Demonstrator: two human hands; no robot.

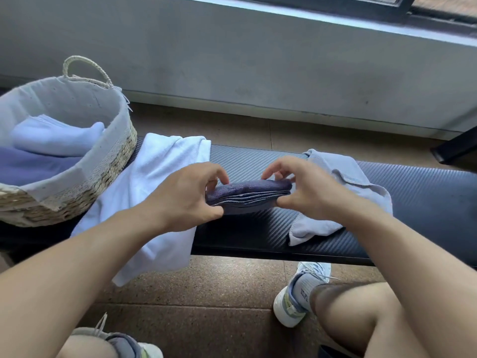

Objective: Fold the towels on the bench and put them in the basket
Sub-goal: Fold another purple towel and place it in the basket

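Pinching folded navy towel [247,196] between left hand [185,195] and right hand [307,192], no writing legible

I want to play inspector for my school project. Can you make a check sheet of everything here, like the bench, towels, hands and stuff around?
Surface: black bench, textured top.
Job's things: folded dark blue towel held over the bench; white towel draped over its front edge; grey towel crumpled on it; basket on the left holds towels.
Clutter: nothing seen.
Grippers: left hand and right hand pinch the dark towel's ends.
Cables: nothing seen.
Surroundings: tiled floor, grey wall, window frame above.
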